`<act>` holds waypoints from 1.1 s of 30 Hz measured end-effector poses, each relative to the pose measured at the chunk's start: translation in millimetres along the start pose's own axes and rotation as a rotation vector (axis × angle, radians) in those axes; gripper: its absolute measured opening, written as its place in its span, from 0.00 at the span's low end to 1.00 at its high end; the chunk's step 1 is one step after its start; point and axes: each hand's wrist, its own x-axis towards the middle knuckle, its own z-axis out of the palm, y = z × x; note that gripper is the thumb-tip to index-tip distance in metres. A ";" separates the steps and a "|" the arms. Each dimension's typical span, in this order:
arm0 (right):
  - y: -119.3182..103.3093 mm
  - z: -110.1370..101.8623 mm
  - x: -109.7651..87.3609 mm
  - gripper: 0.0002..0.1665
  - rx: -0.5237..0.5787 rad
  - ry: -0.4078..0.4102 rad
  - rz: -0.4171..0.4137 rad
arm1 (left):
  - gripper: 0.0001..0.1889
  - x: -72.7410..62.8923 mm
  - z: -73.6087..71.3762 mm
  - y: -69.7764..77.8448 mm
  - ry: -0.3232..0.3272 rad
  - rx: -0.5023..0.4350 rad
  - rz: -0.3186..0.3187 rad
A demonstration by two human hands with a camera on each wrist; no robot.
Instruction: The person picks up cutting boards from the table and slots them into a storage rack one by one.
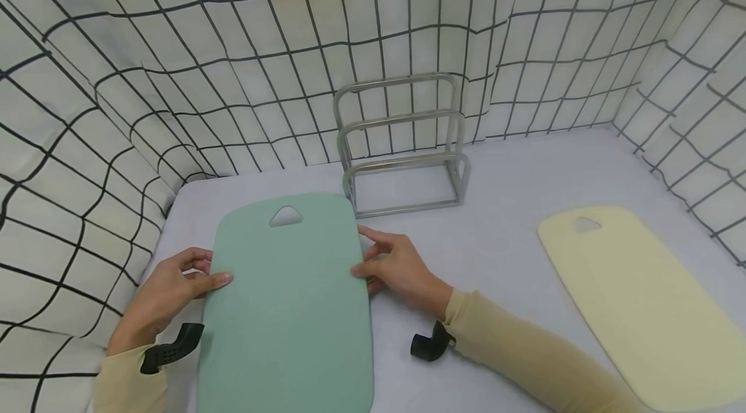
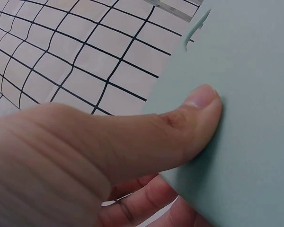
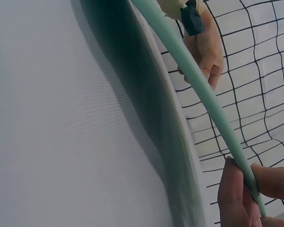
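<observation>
A mint-green cutting board with a handle slot near its top is held up off the white table by both hands. My left hand grips its left edge, thumb on the front face and fingers behind, as the left wrist view shows. On the opposite edge my right hand pinches the board between thumb and fingers; in the right wrist view the board's thin edge runs between them. Just beyond the board stands a metal wire rack with several upright loops and no board in it.
A pale yellow cutting board lies flat on the white table at the right. White cloth walls with a black grid enclose the back and both sides. The rack stands close to the back wall.
</observation>
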 end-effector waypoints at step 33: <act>-19.9 9.4 -2.1 0.48 -0.195 0.079 -0.060 | 0.43 -16.9 -10.8 13.4 0.028 0.071 0.016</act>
